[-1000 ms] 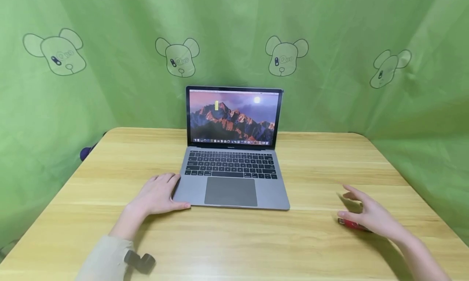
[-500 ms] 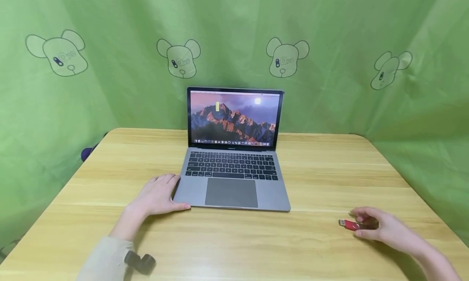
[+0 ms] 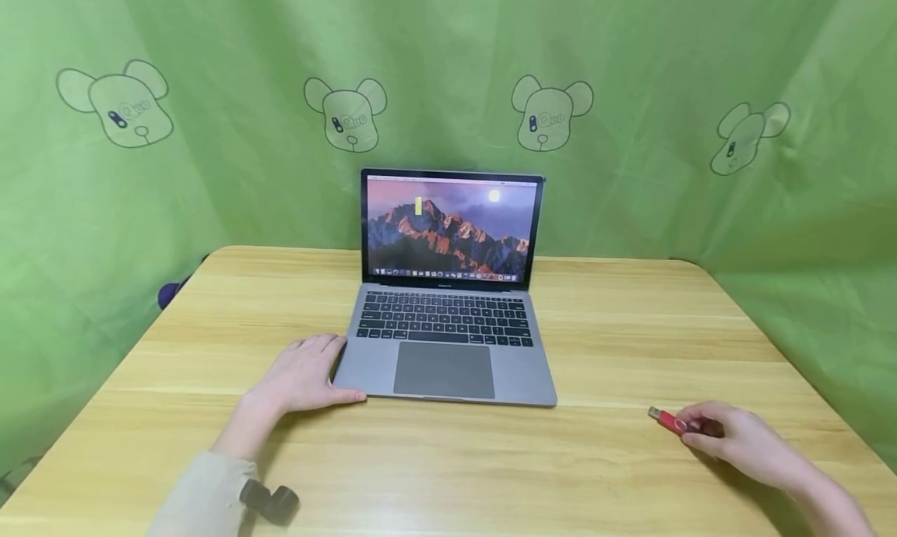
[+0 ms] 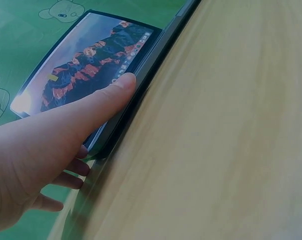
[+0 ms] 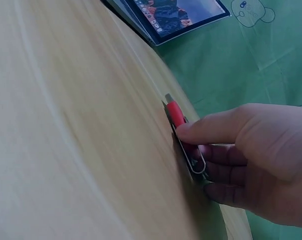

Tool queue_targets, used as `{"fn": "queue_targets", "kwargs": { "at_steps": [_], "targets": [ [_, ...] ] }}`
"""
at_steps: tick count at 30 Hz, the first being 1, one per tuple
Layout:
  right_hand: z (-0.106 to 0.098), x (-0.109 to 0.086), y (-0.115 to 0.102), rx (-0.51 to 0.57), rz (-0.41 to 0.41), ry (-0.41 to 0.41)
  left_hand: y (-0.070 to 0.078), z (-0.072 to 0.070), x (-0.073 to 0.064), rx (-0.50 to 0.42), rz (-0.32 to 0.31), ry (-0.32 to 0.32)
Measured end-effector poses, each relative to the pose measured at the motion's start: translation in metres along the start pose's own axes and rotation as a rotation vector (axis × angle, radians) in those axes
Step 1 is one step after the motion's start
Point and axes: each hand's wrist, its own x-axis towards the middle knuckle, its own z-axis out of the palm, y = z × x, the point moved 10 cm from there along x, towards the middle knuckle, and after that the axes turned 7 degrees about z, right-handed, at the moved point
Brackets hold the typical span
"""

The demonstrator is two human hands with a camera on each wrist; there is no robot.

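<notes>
My left hand (image 3: pixel 301 373) rests at the front left corner of an open grey laptop (image 3: pixel 522 377). Its thumb lies along the front edge and its fingers along the left side, fairly straight. In the left wrist view the thumb (image 4: pixel 103 102) reaches over the edge while the other fingers show below the corner. To the right of the laptop, my right hand (image 3: pixel 746 440) pinches a red USB flash drive (image 3: pixel 670 422) between thumb and fingers by its rear end. The drive's metal plug points away to the left; the right wrist view shows its swivel cover (image 5: pixel 200 167) turned back.
The wooden table (image 3: pixel 448 467) carries the laptop, whose lit screen (image 3: pixel 448 229) shows mountains. Bare wood lies between the laptop and the flash drive. A green curtain (image 3: pixel 448 39) with bear-head drawings closes off the back and sides. A black device sits at the left sleeve (image 3: pixel 203 494).
My right hand has come down and back from above the USB flash drive and taken it between thumb and fingers. The drive has turned slightly. My left hand stays at the laptop corner.
</notes>
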Motion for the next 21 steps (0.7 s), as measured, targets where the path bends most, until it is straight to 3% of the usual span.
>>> {"fn": "queue_targets", "kwargs": {
  "at_steps": [9, 18, 21],
  "targets": [
    [-0.005, 0.009, -0.003, -0.031, -0.020, 0.032, 0.000, 0.001, 0.000, -0.001, 0.004, 0.005],
    [-0.020, 0.025, -0.020, -0.091, -0.143, 0.143, 0.000, -0.001, 0.000, -0.003, 0.000, 0.010],
    [-0.024, 0.032, -0.027, -0.094, -0.160, 0.147, 0.000, -0.001, 0.000, -0.004, 0.000, 0.011]
  ]
}}
